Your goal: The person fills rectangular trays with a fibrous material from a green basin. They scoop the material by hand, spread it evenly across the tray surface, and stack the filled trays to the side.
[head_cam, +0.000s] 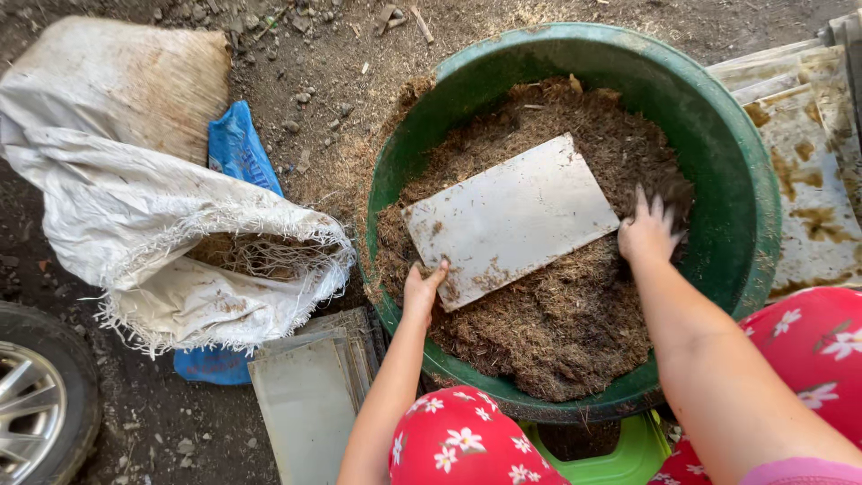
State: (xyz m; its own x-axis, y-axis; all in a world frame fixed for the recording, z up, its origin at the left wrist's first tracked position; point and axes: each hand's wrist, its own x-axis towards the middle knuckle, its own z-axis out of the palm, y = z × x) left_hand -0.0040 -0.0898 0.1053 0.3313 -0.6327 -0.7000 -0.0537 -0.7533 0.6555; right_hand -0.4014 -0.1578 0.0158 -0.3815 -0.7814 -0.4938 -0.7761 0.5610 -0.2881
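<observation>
While both hands grip it, white board (510, 218) lies tilted.

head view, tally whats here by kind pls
green basin of brown mulch: 1
flat grey plate under the left hand and by the right hand: 1
white woven sack: 1
car wheel: 1
Total: 4

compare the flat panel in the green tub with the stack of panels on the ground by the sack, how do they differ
The flat panel lies alone on the brown fibrous mix inside the green tub, tilted diagonally; the stack of panels lies on the dirt outside it, several layered. The left hand touches the tub panel's lower corner, while no hand touches the stack. The tub panel is smeared with brown bits; the stack's top looks cleaner. Both are pale grey, flat and rectangular.
</observation>
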